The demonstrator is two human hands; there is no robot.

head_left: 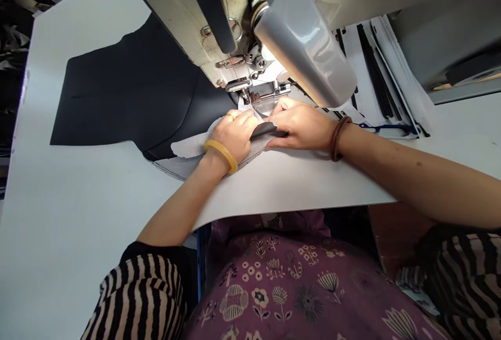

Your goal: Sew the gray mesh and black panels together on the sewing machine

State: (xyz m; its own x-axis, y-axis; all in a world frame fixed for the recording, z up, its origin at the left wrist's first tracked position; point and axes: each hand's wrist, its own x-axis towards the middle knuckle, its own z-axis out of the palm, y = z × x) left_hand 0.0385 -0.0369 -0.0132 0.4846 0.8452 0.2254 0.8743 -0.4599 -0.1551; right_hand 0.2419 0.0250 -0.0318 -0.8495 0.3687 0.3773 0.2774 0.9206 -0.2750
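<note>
A black leather-like fabric piece (129, 87) with a grey mesh backing (191, 147) lies under the sewing machine's head. Its near edge is folded up in front of the presser foot (245, 95). My left hand (234, 134), with a yellow bangle and a ring, presses and grips the fabric just left of the foot, fingers curled together. On the other side, my right hand (299, 123), with a brown bangle, pinches the folded black edge (264, 129) between thumb and fingers. Its fingertips are partly hidden by the fold. Both hands are close to the needle area.
A grey lamp-like housing (307, 43) hangs over my right hand. A stack of black and white cut pieces (383, 74) lies at the right, with a blue-handled tool (387, 127) in front. The white table's (297, 183) curved front edge is close to my body.
</note>
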